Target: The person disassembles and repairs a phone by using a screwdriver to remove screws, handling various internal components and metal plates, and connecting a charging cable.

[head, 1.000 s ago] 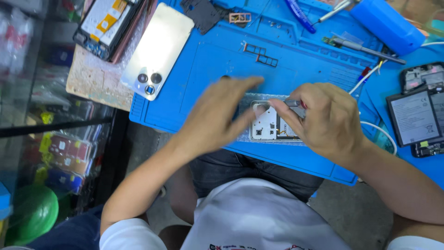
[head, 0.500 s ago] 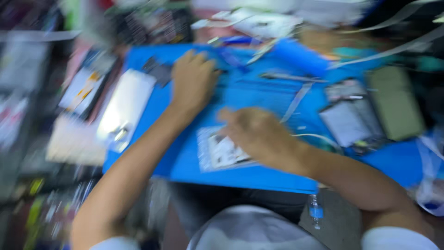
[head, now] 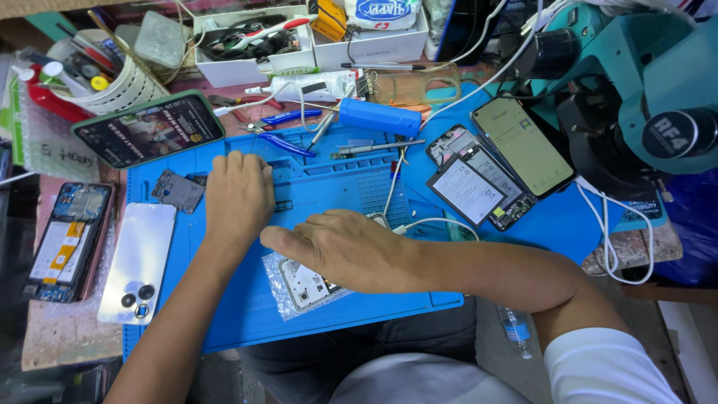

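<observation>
On the blue repair mat (head: pixel 247 314), the right hand (head: pixel 351 251) lies flat, fingers together, over a bagged phone part (head: pixel 303 286); the left hand (head: pixel 238 196) rests knuckles-up, fingers curled, beside a small grey cover (head: pixel 178 190).

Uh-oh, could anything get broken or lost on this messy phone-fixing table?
Maybe. The silver phone back lies at the blue mat's left edge, where the left arm could nudge it. The right hand rests on a small part in a clear bag near the front edge; it might slide off. White cables dangle off the right side and could snag.
</observation>
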